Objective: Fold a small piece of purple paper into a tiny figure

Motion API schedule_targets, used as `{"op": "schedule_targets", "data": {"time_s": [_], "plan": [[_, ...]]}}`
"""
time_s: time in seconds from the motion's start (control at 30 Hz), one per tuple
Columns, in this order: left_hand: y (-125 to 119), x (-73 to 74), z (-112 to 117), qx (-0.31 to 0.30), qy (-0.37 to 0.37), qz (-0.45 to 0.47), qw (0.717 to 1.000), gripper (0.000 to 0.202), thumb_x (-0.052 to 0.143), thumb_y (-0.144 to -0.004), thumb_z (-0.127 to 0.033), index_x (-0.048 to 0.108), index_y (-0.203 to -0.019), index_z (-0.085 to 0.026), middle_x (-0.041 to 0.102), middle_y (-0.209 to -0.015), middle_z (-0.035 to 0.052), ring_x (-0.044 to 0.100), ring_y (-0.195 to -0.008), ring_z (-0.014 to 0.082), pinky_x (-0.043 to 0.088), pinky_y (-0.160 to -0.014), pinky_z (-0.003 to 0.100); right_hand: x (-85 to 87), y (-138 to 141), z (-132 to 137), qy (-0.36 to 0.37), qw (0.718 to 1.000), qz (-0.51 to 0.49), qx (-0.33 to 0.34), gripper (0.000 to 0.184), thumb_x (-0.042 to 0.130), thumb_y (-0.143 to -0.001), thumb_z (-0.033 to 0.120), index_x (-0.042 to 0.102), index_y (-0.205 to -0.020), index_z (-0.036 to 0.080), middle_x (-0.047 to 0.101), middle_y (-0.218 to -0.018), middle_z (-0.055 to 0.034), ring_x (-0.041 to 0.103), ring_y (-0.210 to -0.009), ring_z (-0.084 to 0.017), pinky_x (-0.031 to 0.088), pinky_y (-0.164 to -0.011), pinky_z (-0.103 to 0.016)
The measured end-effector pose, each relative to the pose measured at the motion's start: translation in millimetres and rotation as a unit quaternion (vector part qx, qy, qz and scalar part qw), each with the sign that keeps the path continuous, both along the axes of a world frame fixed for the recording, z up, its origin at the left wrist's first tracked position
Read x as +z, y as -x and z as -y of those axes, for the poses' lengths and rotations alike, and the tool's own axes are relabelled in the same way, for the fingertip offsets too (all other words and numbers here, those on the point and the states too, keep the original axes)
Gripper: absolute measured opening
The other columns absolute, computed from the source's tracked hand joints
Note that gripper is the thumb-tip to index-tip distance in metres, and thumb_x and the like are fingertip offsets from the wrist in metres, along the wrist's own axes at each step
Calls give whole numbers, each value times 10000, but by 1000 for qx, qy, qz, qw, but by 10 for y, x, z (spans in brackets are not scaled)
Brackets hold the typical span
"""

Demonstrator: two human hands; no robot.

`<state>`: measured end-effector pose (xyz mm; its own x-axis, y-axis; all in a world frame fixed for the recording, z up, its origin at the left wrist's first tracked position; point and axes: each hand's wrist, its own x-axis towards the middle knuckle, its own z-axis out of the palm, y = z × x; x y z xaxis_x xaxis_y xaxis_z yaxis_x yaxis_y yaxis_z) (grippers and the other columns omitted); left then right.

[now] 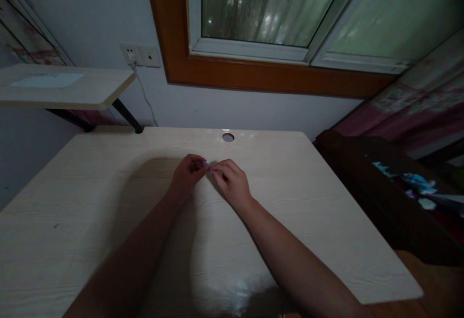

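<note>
My left hand (187, 175) and my right hand (232, 182) meet over the middle of a pale wooden desk (90, 187). Both are pinched on a small purple thing (207, 165) held between their fingertips, just above the desk top. The thing is too small and dim to name. My forearms reach in from the bottom edge of the view.
A cable hole (228, 137) sits at the desk's far edge. A shelf (72, 91) juts out at the back left under a wall socket (139, 55) with a cord. A window (275, 13) is above. A dark bed frame (380, 187) stands to the right.
</note>
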<state>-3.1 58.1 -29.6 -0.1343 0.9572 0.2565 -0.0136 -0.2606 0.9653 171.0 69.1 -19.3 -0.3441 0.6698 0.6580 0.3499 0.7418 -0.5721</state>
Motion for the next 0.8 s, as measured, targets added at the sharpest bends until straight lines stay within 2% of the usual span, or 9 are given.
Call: {"op": "schedule_targets", "data": {"time_s": [0.3, 0.53, 0.8], "plan": [[8, -11, 12, 26, -12, -53, 998, 277, 782, -764, -340, 642, -959, -201, 651, -833, 0, 647, -774, 136, 528, -758, 267, 5, 21, 28, 28, 999, -9, -31, 116, 605, -936, 242, 693, -1011, 233, 672, -948, -64, 639, -837, -176, 518, -731, -299], [-1, 3, 28, 34, -11, -66, 997, 281, 776, -758, -356, 645, -951, -200, 673, -861, 19, 657, -803, 155, 540, -781, 292, 11, 52, 23, 76, 994, -55, -47, 82, 626, -924, 268, 696, -933, 227, 645, -873, -41, 567, -691, -149, 466, -625, -284], [26, -39, 5, 16, -10, -91, 996, 270, 762, -780, -354, 637, -970, -208, 687, -883, 16, 666, -808, 155, 539, -790, 295, -11, 54, -25, 122, 988, -86, -41, 72, 652, -905, 260, 702, -879, 215, 631, -820, -17, 544, -673, -137, 443, -636, -274]]}}
